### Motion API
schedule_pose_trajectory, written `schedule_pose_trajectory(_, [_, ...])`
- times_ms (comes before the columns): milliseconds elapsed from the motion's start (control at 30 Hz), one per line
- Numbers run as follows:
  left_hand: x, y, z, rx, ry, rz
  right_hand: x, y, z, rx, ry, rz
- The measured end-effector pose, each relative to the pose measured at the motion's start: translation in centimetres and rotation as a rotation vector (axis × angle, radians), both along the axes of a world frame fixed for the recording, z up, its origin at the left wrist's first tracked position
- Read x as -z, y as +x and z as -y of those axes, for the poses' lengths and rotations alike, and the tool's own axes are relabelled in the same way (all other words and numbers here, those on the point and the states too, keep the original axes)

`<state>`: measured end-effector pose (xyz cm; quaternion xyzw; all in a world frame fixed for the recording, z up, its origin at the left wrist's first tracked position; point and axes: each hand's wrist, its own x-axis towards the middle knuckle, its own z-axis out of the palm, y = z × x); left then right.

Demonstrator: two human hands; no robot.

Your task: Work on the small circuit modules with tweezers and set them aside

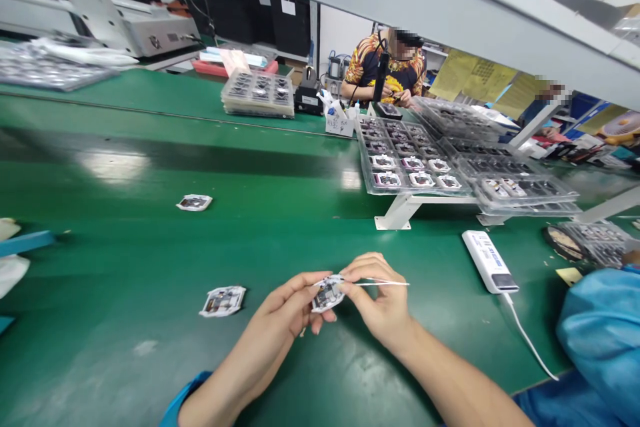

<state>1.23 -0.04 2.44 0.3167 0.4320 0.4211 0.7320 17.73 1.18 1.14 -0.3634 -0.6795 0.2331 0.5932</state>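
Observation:
My left hand (287,307) grips a small white-framed electronic module (329,293) with a circuit board inside, thumb over its left side and fingers beneath. At the module's right edge, the thumb and fingers of my right hand (377,290) are pinched together. A thin white two-legged piece (383,281), tweezers-like, runs out to the right across those fingers; its inner end is hidden. Left of my hands, a similar module (223,301) lies flat on the green bench (125,360). Farther back lies another module (195,202).
Clear trays of modules (420,180) rest on a white raised stand (395,212). A white handheld device (487,260) with a cable lies at right, near a blue-sleeved person (600,327). Another person (385,73) works opposite. A grey beam (400,0) crosses overhead.

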Motion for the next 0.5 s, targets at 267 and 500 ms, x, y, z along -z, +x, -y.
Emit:
schedule_pose_trajectory(267, [0.2,-0.09,0.29,0.042,0.03,-0.059,0.21,0.06,0.15,0.131,-0.21,-0.091])
schedule_pose_trajectory(500, [0.39,-0.03,0.38,0.011,0.069,-0.067,0.3,-0.3,0.24,-0.015,-0.459,-0.263])
